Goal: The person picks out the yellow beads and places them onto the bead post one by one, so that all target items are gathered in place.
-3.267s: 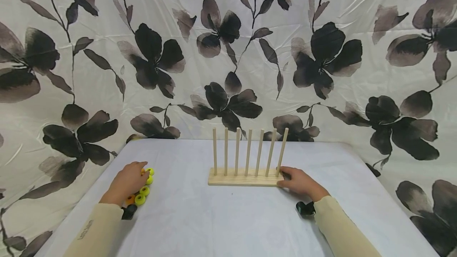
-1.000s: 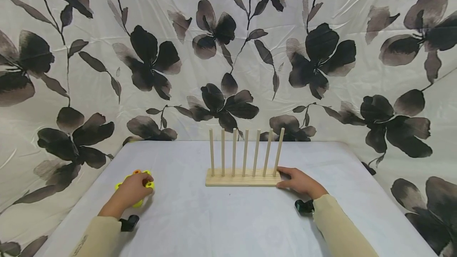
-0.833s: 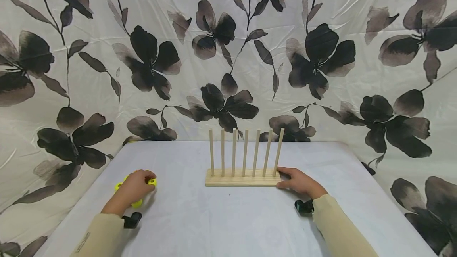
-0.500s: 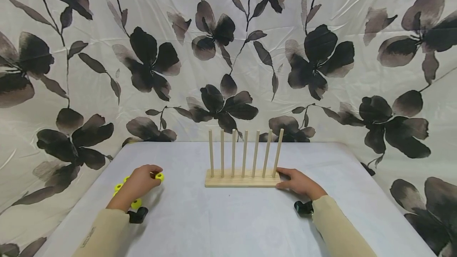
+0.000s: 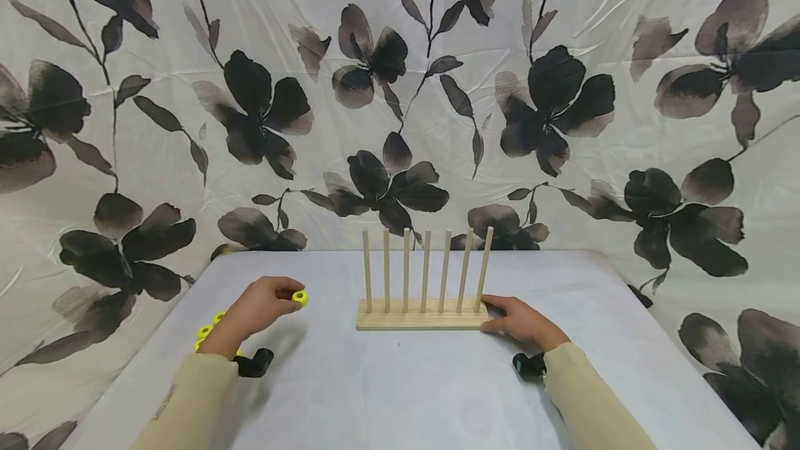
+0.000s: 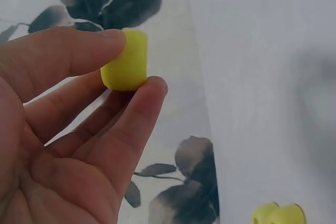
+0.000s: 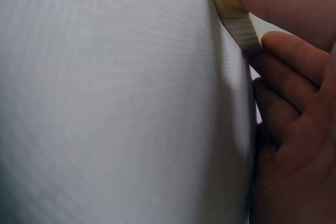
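Note:
My left hand (image 5: 259, 307) pinches a yellow bead (image 5: 300, 298) with a hole through it, raised over the left part of the table. In the left wrist view the thumb and fingertips press the sides of the bead (image 6: 128, 61). A pale wooden rack (image 5: 421, 316) with a row of several upright pegs (image 5: 426, 269) stands at mid table. Holding the right end of its base is my right hand (image 5: 521, 321), thumb at the front and fingers behind. The right wrist view has the corner of the wooden base (image 7: 241, 30) between thumb and fingers.
Other yellow beads (image 5: 204, 332) lie on the white table (image 5: 375, 394) at the left, partly hidden behind the left forearm. A floral cloth (image 5: 387, 89) hangs behind the table's far edge. Each wrist bears a small black camera (image 5: 255, 363).
From the bead group at the left, my left hand has picked up a yellow bead and carried it up and rightward toward the rack. The right hand stays on the rack's end.

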The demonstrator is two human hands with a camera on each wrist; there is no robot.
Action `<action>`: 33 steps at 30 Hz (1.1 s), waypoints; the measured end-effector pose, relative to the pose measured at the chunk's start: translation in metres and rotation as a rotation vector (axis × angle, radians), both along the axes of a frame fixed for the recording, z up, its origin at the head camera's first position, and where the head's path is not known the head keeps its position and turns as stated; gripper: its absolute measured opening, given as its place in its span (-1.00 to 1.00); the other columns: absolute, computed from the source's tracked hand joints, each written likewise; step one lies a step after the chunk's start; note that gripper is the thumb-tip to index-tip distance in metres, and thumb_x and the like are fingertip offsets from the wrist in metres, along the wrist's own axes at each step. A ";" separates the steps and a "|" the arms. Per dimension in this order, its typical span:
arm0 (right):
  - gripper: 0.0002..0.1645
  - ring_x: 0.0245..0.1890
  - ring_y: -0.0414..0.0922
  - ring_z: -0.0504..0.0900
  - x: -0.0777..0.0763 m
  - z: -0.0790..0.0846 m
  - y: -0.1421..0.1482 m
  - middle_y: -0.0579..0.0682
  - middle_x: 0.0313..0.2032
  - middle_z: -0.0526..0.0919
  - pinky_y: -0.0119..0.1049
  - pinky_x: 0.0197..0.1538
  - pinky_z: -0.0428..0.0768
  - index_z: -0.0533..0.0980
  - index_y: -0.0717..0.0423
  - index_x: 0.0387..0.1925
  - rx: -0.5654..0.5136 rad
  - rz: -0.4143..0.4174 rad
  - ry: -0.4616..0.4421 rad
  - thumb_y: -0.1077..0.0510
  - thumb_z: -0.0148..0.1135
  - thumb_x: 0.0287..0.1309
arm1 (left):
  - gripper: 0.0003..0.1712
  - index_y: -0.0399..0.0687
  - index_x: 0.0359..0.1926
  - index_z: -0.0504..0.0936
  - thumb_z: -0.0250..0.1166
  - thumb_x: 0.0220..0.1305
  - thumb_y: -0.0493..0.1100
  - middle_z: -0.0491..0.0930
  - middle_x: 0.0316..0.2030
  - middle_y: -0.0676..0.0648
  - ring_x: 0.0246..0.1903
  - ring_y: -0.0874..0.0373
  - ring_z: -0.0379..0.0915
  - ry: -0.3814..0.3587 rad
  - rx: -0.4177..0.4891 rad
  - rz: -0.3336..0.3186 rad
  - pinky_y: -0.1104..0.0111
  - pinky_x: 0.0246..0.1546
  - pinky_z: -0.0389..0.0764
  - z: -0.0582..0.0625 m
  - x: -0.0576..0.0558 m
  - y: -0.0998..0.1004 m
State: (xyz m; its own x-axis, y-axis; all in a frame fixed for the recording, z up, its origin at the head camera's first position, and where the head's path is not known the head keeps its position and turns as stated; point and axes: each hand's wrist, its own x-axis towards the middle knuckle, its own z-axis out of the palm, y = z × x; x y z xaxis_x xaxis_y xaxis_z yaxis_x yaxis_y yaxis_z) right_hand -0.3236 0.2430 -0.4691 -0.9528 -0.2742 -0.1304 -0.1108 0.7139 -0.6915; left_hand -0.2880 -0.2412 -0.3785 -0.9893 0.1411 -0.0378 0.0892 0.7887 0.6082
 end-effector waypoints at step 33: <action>-0.12 0.45 0.20 0.13 0.003 0.002 0.000 0.16 0.41 0.27 0.24 0.42 0.13 0.30 0.02 0.39 0.000 -0.011 0.005 -0.08 0.39 0.06 | -0.51 -0.20 0.25 0.48 0.25 0.32 -0.17 0.57 0.13 -0.19 0.12 -0.06 0.53 0.106 0.113 -0.153 0.10 0.08 0.60 0.056 -0.008 0.051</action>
State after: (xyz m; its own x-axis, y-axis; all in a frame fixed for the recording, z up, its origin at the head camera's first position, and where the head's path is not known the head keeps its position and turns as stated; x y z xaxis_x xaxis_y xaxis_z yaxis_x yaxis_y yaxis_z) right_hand -0.3204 0.2432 -0.4676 -0.9562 -0.2641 -0.1258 -0.1065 0.7149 -0.6911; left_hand -0.2958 -0.1904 -0.3223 -0.9538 0.2869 0.0894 0.2702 0.6883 0.6732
